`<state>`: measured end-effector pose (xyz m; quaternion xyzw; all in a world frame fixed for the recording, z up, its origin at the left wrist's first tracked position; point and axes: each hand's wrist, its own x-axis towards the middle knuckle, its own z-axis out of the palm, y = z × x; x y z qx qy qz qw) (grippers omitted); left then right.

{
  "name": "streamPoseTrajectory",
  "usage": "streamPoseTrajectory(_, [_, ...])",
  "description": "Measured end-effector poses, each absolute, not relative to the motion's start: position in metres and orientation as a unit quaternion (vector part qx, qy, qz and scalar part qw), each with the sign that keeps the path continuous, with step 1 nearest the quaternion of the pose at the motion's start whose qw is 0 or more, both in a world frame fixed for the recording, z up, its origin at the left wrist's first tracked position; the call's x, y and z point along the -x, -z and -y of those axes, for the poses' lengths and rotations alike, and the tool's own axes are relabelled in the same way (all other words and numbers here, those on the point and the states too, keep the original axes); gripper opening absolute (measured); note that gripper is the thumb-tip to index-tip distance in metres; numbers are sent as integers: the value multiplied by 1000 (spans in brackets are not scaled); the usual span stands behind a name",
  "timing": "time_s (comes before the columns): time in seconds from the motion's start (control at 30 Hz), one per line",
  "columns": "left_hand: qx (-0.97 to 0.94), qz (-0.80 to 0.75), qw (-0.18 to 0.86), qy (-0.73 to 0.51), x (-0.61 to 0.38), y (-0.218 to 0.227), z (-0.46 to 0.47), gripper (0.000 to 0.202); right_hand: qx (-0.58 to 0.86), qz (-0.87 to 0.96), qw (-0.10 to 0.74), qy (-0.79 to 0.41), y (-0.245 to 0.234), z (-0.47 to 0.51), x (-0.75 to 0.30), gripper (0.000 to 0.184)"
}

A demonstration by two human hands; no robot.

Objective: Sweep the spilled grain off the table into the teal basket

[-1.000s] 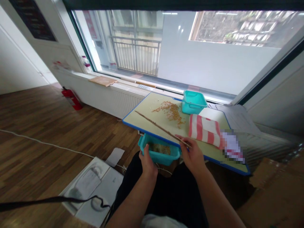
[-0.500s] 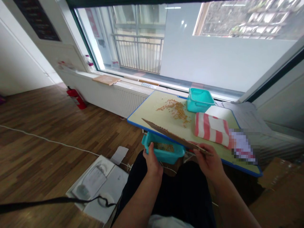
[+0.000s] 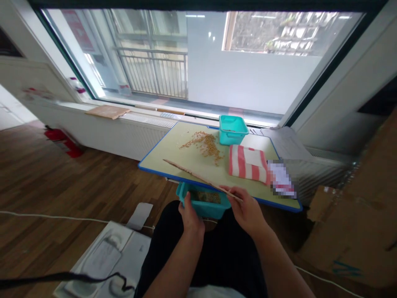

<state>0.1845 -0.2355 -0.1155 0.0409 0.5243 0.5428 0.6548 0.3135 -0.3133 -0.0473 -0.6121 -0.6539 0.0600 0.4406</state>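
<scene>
My left hand (image 3: pixel 191 219) grips the left end of a teal plastic bin (image 3: pixel 206 210), its thumb over the rim. Small grains (image 3: pixel 214 197) cover the bin's bottom, and it sits just below the table's front edge. In my right hand (image 3: pixel 248 212) is a thin piece of cardboard (image 3: pixel 201 178), seen nearly edge-on. It slants across the table's front edge, above the bin. Beyond it, loose yellow and reddish-brown beans (image 3: pixel 210 145) lie scattered on the pale table (image 3: pixel 161 151).
A second teal bin (image 3: pixel 234 137) stands at the table's back, beside a folded red-and-white striped cloth (image 3: pixel 248 163). White boxes (image 3: pixel 102 256) lie on the floor at left. A large cardboard box (image 3: pixel 350 231) stands at right. A fire extinguisher (image 3: pixel 63 142) is near the radiator.
The view has swung right, so everything sits further left. The cardboard has tilted and now looks thinner, more edge-on. Both hands keep their holds.
</scene>
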Motion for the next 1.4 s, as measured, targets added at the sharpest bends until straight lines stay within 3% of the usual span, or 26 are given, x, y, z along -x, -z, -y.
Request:
streamPoseTrajectory(0.23, [-30, -509, 643, -572, -176, 117, 232, 54, 618, 644, 451, 0, 25, 320, -321, 16])
streamPoseTrajectory(0.53, [-42, -484, 645, -590, -172, 123, 224, 46, 630, 652, 420, -30, 35, 338, -321, 13])
streamPoseTrajectory(0.73, [-24, -503, 641, -579, -171, 123, 225, 51, 658, 623, 416, 76, 30, 357, -332, 12])
streamPoseTrajectory(0.97, [-34, -502, 648, -572, -176, 120, 230, 53, 641, 643, 418, 26, 33, 381, -331, 15])
streamPoseTrajectory(1.2, [-41, -504, 651, -566, -178, 116, 233, 52, 671, 616, 404, 82, 29, 388, -346, 14])
streamPoseTrajectory(1.4, [-52, -504, 647, -569, -180, 119, 233, 52, 689, 592, 415, 51, 24, 417, -346, 10])
